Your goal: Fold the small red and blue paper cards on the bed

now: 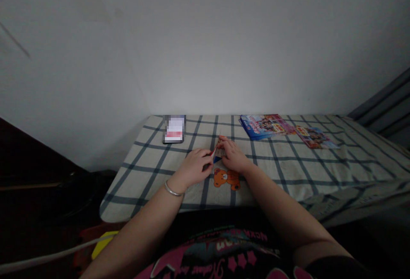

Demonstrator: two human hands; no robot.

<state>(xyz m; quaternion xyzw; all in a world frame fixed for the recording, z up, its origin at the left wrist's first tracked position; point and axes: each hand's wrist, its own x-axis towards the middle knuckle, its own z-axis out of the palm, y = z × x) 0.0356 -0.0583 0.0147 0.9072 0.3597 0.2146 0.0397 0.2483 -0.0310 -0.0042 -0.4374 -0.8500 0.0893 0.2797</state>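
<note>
Near the middle of the table, my left hand and my right hand come together around a small, flat card-like piece with red, pale and blue parts. My left fingers are curled against its red edge. On its far right side, my right fingers are bent over it, covering much of it, so its exact kind cannot be made out. An orange printed bear on the tablecloth lies just below the hands. A silvery bangle circles my left wrist.
A checked cloth covers the table against a pale wall. A phone with a blurred screen lies back left. Colourful flat booklets or packs lie back right, beside another similar one. A pale cable crosses at lower left.
</note>
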